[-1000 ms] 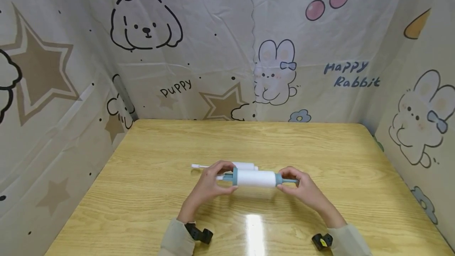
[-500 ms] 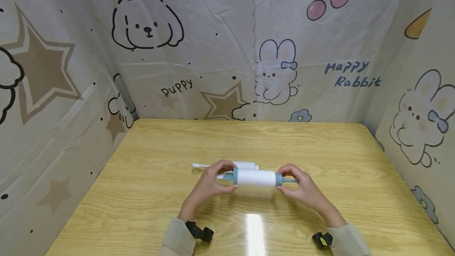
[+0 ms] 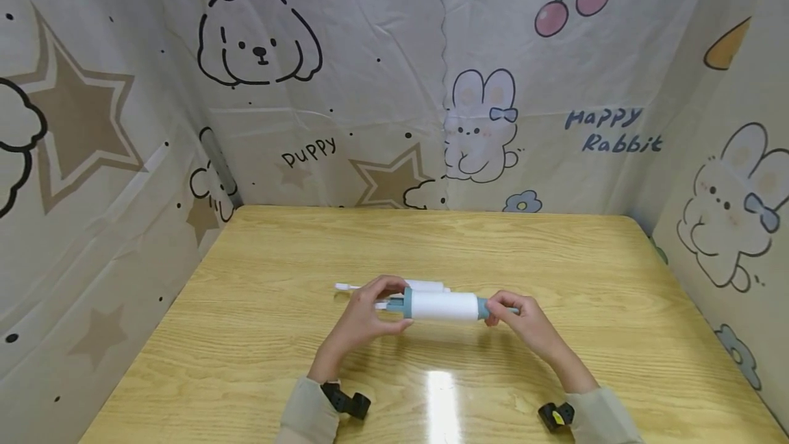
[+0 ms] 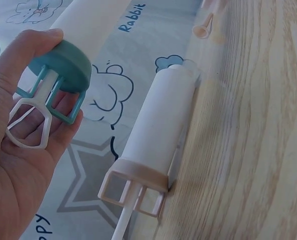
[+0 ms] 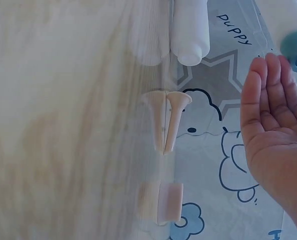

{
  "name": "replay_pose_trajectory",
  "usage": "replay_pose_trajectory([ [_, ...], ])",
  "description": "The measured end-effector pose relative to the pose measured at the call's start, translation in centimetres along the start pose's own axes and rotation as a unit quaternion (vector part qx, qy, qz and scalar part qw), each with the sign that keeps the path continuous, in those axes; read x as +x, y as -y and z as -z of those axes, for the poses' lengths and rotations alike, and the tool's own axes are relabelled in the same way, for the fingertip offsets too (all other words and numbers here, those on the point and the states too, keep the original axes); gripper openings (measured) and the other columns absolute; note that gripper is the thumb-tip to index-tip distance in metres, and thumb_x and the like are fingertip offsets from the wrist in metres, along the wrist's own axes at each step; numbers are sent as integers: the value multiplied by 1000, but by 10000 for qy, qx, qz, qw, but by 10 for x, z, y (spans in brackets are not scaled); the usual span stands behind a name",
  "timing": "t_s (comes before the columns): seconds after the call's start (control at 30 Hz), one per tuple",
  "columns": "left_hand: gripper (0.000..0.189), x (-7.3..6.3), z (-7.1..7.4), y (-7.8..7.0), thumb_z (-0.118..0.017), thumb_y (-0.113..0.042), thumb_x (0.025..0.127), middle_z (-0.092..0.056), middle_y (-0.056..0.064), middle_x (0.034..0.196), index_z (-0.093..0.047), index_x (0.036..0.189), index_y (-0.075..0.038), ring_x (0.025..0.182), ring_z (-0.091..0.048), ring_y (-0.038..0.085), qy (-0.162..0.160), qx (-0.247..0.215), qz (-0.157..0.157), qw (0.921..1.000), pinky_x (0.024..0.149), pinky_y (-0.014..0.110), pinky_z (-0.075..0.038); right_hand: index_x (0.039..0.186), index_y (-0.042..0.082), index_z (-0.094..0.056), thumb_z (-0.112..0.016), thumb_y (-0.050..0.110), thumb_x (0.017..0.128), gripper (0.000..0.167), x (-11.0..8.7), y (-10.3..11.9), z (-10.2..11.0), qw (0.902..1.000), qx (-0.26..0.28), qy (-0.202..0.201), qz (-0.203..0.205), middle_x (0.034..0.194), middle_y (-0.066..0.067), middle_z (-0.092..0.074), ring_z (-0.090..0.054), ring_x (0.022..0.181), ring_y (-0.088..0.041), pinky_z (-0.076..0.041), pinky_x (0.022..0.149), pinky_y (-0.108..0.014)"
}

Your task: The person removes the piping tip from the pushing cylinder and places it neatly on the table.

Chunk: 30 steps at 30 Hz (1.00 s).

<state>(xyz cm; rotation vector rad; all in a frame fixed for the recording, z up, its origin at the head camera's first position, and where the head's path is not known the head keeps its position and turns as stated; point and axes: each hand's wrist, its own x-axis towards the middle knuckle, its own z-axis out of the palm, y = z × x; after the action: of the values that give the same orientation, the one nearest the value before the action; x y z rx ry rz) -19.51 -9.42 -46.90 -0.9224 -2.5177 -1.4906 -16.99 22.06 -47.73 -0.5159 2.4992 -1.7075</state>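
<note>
A large piping syringe, white-barrelled with teal ends, lies level between my two hands above the table. My left hand grips the teal collar at its left end, fingers above and thumb below in the head view. Beyond that collar the white plunger's ring handle shows in the left wrist view. At the other end, my right hand pinches the teal cap around the narrow nozzle, fingers covering part of it. The right wrist view shows its fingers beside the teal end.
Behind it lies a second white syringe with a beige collar. A loose beige nozzle and a beige ring rest on the wooden table. A printed curtain surrounds the table's back and sides.
My right fingers have shifted from a wide hold around the teal cap to a closer pinch on it. My left hand keeps its grip, and the syringe has barely moved.
</note>
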Motion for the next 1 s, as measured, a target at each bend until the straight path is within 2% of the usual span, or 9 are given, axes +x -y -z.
replay_pose_trajectory([
  [0.13,53,0,0,0,-83,-14,77,-65,9,120,-58,123,-9,112,-65,25,10,-13,1,10000,98,40,-56,103,2,-64,-55,14,100,15,-1,2,-1,10000,-16,-72,43,96,11,-64,-62,90,-2,-57,82,-28],
  [0.27,52,-1,1,1,-83,-14,77,-64,9,120,-58,123,-10,112,-65,26,59,-34,9,10000,98,40,-55,110,1,-61,-61,9,95,17,-2,2,-2,9995,-129,-97,260,104,5,-63,-58,99,1,-56,83,-24],
  [0.33,52,-1,1,2,-83,-14,78,-64,9,120,-58,123,-10,112,-65,27,81,-52,7,10000,99,40,-55,112,2,-60,-64,8,94,20,-3,2,-3,9991,-186,-99,378,107,2,-62,-57,102,1,-56,85,-27],
  [0.53,52,0,2,3,-83,-12,77,-64,9,119,-58,122,-9,111,-65,26,111,-90,-49,9999,99,39,-55,113,7,-58,-69,3,89,27,-3,1,-3,9945,-454,-152,935,111,3,-61,-57,104,3,-56,91,-31],
  [0.73,52,0,1,2,-83,-11,77,-65,10,118,-58,122,-8,110,-65,26,132,-105,-73,9998,98,42,-55,113,6,-55,-70,-5,85,34,-1,-2,-4,9876,-432,-74,1509,113,1,-59,-57,106,3,-52,95,-19],
  [0.9,51,0,0,3,-83,-12,77,-64,10,118,-58,122,-8,110,-65,26,153,-74,-64,9998,98,43,-55,115,3,-54,-70,-6,84,36,-1,-3,-3,9870,-403,-13,1555,115,-5,-59,-55,109,4,-50,97,-17],
  [1.0,51,0,1,3,-82,-13,78,-64,10,119,-57,123,-8,111,-65,27,152,-39,-66,9999,98,43,-55,123,-2,-50,-68,-3,88,40,-2,-2,-2,9923,-205,80,1216,121,-16,-56,-53,112,4,-49,99,-17],
])
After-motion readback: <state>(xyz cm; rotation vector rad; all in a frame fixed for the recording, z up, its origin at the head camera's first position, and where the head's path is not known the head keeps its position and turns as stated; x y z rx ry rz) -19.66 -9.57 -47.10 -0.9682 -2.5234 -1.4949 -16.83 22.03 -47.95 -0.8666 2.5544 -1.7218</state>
